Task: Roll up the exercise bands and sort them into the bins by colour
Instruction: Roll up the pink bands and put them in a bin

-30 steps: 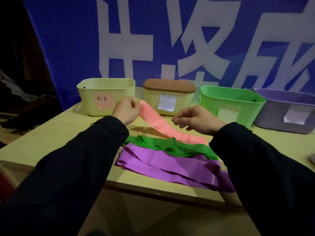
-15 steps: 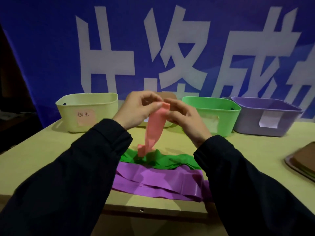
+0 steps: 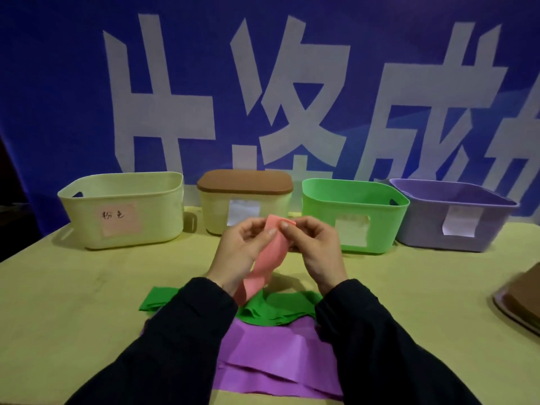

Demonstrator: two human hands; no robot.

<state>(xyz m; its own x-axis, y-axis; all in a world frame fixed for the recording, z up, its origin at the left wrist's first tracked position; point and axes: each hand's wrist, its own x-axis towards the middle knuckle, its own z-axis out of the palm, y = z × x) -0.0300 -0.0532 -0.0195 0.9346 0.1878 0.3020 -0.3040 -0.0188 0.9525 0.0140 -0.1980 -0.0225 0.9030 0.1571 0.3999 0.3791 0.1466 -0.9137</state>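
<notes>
I hold the pink band (image 3: 264,260) up in front of me with both hands pinching its top end. My left hand (image 3: 241,252) grips its left edge and my right hand (image 3: 314,249) its right edge, thumbs close together. The band hangs twisted down toward the table. Below it the green band (image 3: 274,309) lies crumpled, and the purple band (image 3: 271,358) lies nearer me, both partly hidden by my sleeves. Along the back stand a cream bin with a pink label (image 3: 152,229), a lidded cream bin (image 3: 213,211), a green bin (image 3: 380,209) and a purple bin (image 3: 423,226).
A blue banner with large white characters hangs behind the bins. A brown-topped tray or lid (image 3: 523,299) lies at the table's right edge. The yellow-green table (image 3: 73,302) stretches bare to my left and right.
The pink band's free end has lifted off the table and now hangs from both hands. My hands have come together at its top end, and my view has shifted toward the bins.
</notes>
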